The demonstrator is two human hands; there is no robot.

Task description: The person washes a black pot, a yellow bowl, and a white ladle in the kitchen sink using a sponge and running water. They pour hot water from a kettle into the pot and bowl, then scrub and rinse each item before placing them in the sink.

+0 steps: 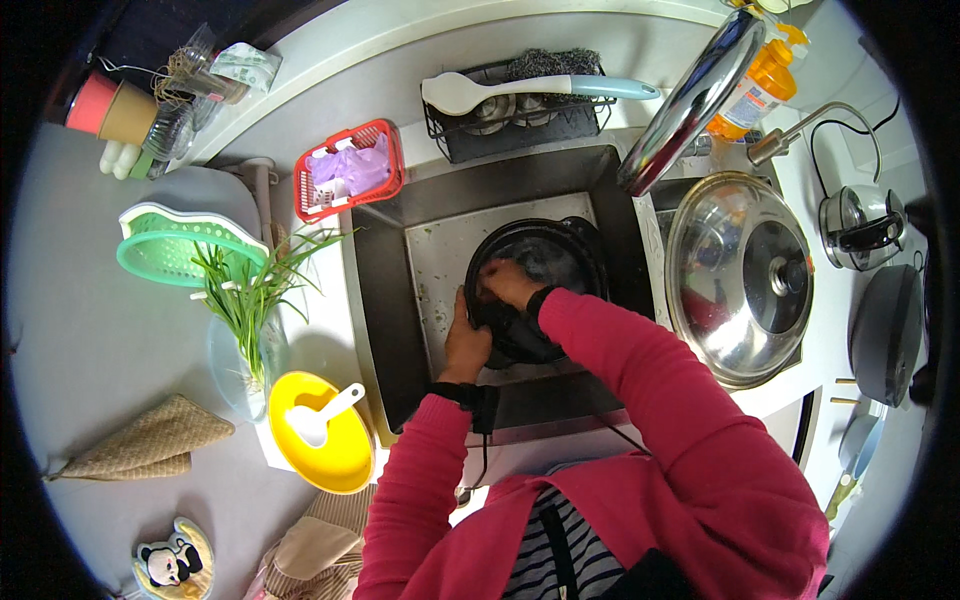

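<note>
A black pot with a dark, wet interior sits in the stainless steel sink. At the pot's left rim is my left hand, with its thumb along the outside and its fingers gripping the edge. My right hand reaches down inside the pot, near the left wall. Its fingers are bent, and a small reddish patch shows by the fingertips. Whether they hold anything is too dark to tell. Small green scraps lie on the sink floor left of the pot.
The chrome faucet leans over the sink's back right corner. To the right rests a large glass lid. Behind stands a black wire rack with a ladle. At left are a red basket, green onions and a yellow bowl.
</note>
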